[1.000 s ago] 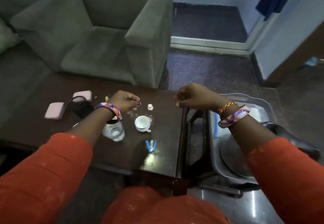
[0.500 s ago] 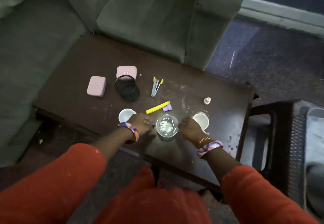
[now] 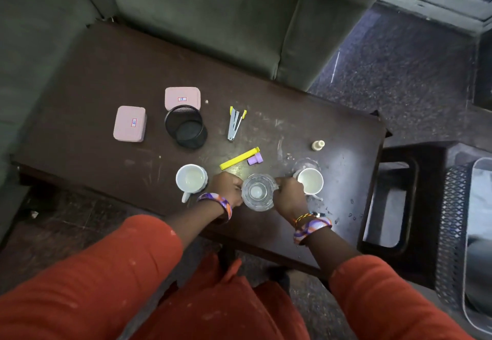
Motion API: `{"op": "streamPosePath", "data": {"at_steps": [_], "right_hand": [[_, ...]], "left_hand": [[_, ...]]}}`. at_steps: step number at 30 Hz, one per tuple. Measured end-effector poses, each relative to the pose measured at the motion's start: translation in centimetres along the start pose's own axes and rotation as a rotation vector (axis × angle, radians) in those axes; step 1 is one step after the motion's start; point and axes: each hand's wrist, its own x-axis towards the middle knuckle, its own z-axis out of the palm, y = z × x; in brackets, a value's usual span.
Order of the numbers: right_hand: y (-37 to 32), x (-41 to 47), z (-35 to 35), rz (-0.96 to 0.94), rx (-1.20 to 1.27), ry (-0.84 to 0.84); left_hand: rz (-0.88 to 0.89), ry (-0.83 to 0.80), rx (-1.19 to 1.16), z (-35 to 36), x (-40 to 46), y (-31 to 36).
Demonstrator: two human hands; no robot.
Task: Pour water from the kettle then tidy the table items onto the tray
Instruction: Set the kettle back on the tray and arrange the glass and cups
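Note:
A clear glass vessel point(image 3: 257, 192) stands near the front edge of the dark wooden table point(image 3: 106, 78). My left hand point(image 3: 226, 187) presses against its left side and my right hand point(image 3: 290, 196) against its right side, so both hands grip it. A white cup point(image 3: 191, 179) stands just left of my left hand. A second white cup point(image 3: 310, 180) stands right of my right hand, with a clear lid point(image 3: 306, 164) behind it. The grey tray point(image 3: 470, 233) sits at the far right edge, on a black mesh stand point(image 3: 450, 222).
Two pink boxes point(image 3: 130, 124) point(image 3: 182, 98), a black mesh pot point(image 3: 186, 127), a stapler point(image 3: 236, 124), a yellow clip point(image 3: 239, 161), a purple cap point(image 3: 255, 158) and a small cream stopper point(image 3: 318, 144) lie on the table. A green armchair point(image 3: 239, 15) stands behind it.
My head has tilted down over the table. Both hands dropped from the far right part of the table to the glass vessel and closed around it.

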Motion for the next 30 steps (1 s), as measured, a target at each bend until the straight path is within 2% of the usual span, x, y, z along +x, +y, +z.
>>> {"op": "streamPosePath", "data": {"at_steps": [8,14,20,24,30], "right_hand": [[-3.2,1.0,-2.1,-0.095,-0.055,-0.017],[-8.3,2.9,-3.3,-0.199,-0.077,-0.016],[-11.3,6.1,-1.8,-0.218,-0.054,-0.088],[-12.3,7.3,-1.3,-0.233,-0.087,-0.084],[-12.1,9.4,-0.1,-0.194,-0.117,-0.097]], "left_hand": [[0.080,0.106,-0.023,-2.5,-0.8,1.4],[0.075,0.330,-0.103,-6.1,0.2,2.1],[0.072,0.419,-0.108,-8.1,1.4,1.7],[0.075,0.384,-0.011,-8.0,1.6,1.9],[0.078,0.287,0.010,-7.8,2.3,1.7]]}}
